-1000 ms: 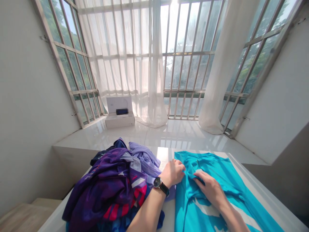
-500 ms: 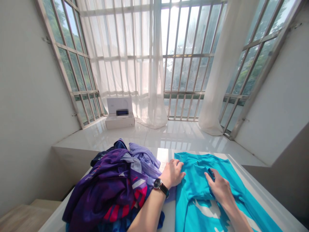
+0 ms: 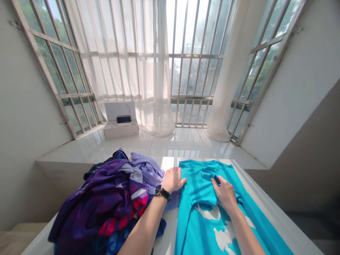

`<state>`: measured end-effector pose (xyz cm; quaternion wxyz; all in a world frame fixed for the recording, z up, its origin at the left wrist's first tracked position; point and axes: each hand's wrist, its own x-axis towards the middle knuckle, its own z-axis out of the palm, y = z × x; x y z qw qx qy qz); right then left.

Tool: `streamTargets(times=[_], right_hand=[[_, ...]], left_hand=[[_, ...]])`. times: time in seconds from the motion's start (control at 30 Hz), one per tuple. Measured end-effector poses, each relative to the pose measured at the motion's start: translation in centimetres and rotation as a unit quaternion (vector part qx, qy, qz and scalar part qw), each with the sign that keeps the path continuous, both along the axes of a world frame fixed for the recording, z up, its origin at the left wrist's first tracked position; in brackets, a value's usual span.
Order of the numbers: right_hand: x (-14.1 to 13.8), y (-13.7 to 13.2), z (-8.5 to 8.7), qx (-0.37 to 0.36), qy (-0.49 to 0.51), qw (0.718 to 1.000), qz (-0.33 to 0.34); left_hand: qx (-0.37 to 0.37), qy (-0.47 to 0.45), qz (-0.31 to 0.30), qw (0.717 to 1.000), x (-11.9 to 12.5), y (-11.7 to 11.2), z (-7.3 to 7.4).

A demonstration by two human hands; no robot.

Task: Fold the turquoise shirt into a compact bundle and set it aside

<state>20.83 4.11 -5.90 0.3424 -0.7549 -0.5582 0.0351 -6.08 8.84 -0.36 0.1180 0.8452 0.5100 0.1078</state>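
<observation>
A turquoise shirt (image 3: 202, 219) with white print lies spread on the white table (image 3: 268, 209). My left hand (image 3: 174, 179), with a black watch on its wrist, rests on the shirt's upper left edge, fingers curled onto the cloth. My right hand (image 3: 224, 193) lies flat on the shirt's upper middle, fingers stretched out, pressing the fabric down. Nothing is gripped in the right hand.
A heap of purple, blue and pink clothes (image 3: 111, 198) fills the table's left half, touching my left forearm. Beyond the table is a glossy white sill with a white box (image 3: 120, 122), sheer curtains (image 3: 138, 71) and barred windows.
My right hand slid from the collar fold out onto the shirt's middle and flattened it. The left hand stayed at the shirt's edge. The camera tipped slightly down and right.
</observation>
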Motion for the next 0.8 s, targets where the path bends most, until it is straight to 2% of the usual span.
streamTargets(times=[0.17, 0.3, 0.4, 0.53, 0.63, 0.8], right_hand=[[-0.4, 0.0, 0.5, -0.014, 0.001, 1.000, 0.005], [-0.6, -0.2, 0.7, -0.010, 0.007, 1.000, 0.019], [-0.7, -0.4, 0.6, -0.007, 0.011, 0.999, 0.038], [-0.6, -0.4, 0.6, 0.001, 0.027, 0.998, 0.063], [-0.7, -0.2, 1.0, 0.017, 0.052, 0.996, 0.065], [-1.4, -0.2, 1.3, 0.019, 0.113, 0.991, 0.075]], left_hand=[[0.019, 0.010, 0.018, 1.000, 1.4, 3.0, 1.0], [0.049, -0.013, -0.041, 0.998, 3.1, 5.0, 1.3], [0.049, -0.017, -0.059, 0.997, 3.7, 5.7, 0.6], [0.042, -0.025, -0.053, 0.997, 3.6, 6.2, -0.5], [0.040, -0.040, -0.053, 0.997, 3.0, 6.7, -0.6], [0.038, -0.034, 0.008, 0.999, 2.0, 7.7, -0.4]])
